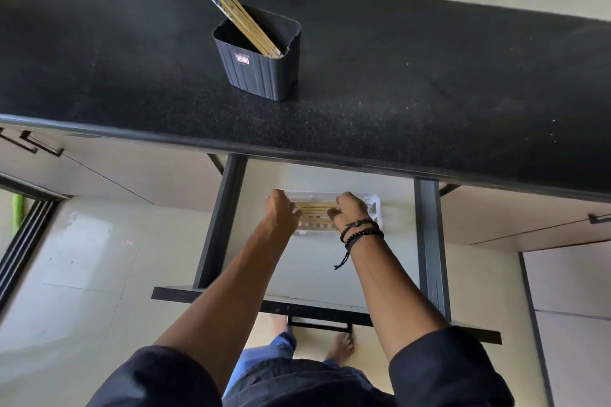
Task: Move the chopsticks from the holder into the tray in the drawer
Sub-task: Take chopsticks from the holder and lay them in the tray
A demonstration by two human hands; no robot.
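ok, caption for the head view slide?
Left hand and right hand hold chopsticks in drawer tray; more lean in holder.

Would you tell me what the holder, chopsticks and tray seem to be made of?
Holder: likely dark matte plastic, moulded ribs. Chopsticks: apparently bamboo or wood, pale tan. Tray: probably clear plastic, see-through rim.

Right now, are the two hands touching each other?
Apart. The head view shows a stretch of chopsticks lying bare in the tray between the left hand and the right hand.
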